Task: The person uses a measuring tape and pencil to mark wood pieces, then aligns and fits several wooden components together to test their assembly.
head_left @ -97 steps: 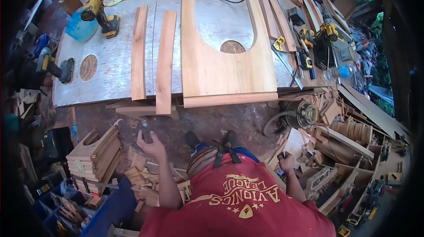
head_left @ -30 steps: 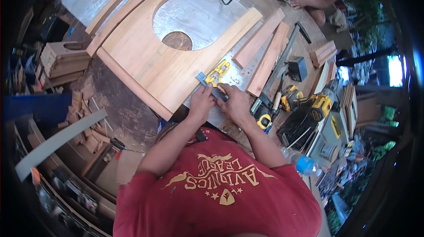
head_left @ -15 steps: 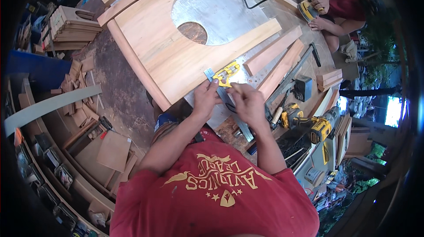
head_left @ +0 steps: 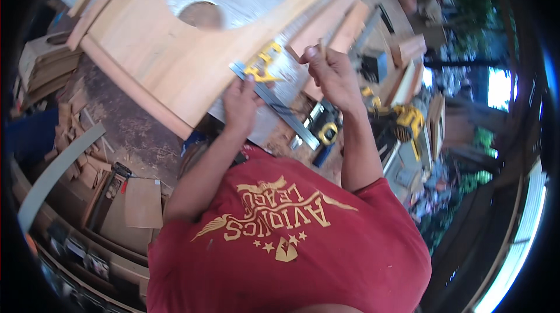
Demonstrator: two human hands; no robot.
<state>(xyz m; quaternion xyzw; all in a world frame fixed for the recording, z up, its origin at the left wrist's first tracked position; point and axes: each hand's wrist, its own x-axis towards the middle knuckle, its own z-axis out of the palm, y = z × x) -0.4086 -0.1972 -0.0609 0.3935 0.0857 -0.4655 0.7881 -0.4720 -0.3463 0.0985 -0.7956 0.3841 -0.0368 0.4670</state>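
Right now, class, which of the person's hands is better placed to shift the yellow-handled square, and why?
Probably the left: the left hand holds the square, its thumb against it, while the right hand is raised, clear of the tool.

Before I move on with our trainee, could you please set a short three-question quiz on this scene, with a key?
1. Name the hand: which one is on the yellow-headed square?
2. True or false: the right hand is apart from the square.
3. Choose one: the cutout in the large pale board is
A) square-cornered
B) curved
C) zigzag

Key: 1, the left hand; 2, true; 3, B.
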